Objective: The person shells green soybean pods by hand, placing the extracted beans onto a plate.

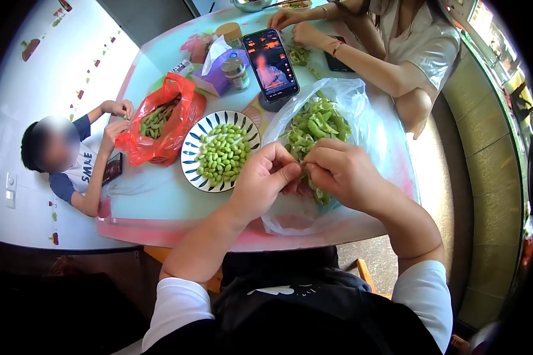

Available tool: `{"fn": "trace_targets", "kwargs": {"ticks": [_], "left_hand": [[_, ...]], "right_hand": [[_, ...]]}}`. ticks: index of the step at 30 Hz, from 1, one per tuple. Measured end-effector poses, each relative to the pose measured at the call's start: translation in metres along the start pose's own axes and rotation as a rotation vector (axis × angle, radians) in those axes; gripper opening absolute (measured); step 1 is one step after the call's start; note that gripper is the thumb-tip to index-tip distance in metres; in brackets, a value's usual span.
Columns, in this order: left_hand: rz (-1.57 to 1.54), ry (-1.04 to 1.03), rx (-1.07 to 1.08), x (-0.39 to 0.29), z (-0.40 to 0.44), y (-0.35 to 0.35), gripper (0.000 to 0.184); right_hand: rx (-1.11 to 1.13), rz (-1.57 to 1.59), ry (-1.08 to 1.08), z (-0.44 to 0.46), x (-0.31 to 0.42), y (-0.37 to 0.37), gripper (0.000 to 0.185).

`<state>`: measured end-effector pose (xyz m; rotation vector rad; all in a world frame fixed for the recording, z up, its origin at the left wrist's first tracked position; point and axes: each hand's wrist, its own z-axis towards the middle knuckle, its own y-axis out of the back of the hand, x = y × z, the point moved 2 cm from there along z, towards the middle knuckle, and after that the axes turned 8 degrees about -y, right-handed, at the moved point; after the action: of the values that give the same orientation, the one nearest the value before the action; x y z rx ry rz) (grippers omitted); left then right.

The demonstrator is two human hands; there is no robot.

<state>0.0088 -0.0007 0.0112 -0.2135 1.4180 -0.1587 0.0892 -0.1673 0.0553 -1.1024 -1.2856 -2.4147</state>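
My left hand [265, 177] and my right hand [344, 171] meet fingertip to fingertip over a clear plastic bag [367, 106]. Both are closed in a pinch on a green bean pod, mostly hidden by the fingers. Inside the bag lies a heap of opened green pods [321, 118]. Just left of my left hand, a white plate [189, 160] with dark petal-like marks holds many shelled green beans [222, 155]. Farther left stands an open red plastic bag [186, 97] with whole pods [155, 121] in it.
A phone [271, 64] stands upright behind the plate, beside a lidded jar [236, 74] and a purple tissue box [216, 74]. One person's hands [119, 121] are at the red bag. Across the table, another person's hands [296, 26] are near more pods [300, 56] and a dark phone [339, 56].
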Motion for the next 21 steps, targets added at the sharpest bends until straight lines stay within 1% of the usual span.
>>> {"fn": "trace_targets", "kwargs": {"ticks": [3,6,9,10,12,13,15,16,18,21], "left_hand": [[-0.019,-0.122,0.029,0.001,-0.005,-0.001,0.016],[0.030,-0.220,0.009,-0.004,-0.008,-0.009,0.015],[0.076,-0.271,-0.019,-0.001,-0.010,-0.011,0.013],[0.091,-0.283,-0.036,-0.001,-0.010,-0.012,0.014],[-0.030,-0.169,-0.042,0.002,-0.009,-0.008,0.016],[-0.090,-0.111,-0.045,0.004,-0.008,-0.006,0.018],[-0.155,-0.097,-0.017,0.007,-0.006,-0.004,0.021],[-0.186,-0.089,-0.002,0.007,-0.005,-0.004,0.023],[-0.157,-0.076,-0.029,0.007,-0.005,-0.006,0.022],[-0.120,-0.078,-0.038,0.006,-0.005,-0.008,0.018]], "right_hand": [[0.031,0.138,-0.169,0.001,-0.001,-0.003,0.010],[0.049,0.248,-0.296,0.000,-0.002,-0.008,0.012],[0.018,0.283,-0.362,-0.002,-0.004,-0.014,0.008],[-0.053,0.159,-0.236,-0.002,-0.003,-0.014,0.008],[-0.190,-0.090,0.019,-0.002,-0.001,-0.012,0.011],[-0.211,-0.145,0.096,-0.002,0.001,-0.011,0.013],[-0.253,-0.252,0.249,0.000,0.008,-0.009,0.018],[-0.250,-0.245,0.218,-0.001,0.007,-0.009,0.018],[-0.246,-0.228,0.156,-0.003,0.006,-0.011,0.018],[-0.233,-0.239,0.139,-0.004,0.006,-0.010,0.018]]}}
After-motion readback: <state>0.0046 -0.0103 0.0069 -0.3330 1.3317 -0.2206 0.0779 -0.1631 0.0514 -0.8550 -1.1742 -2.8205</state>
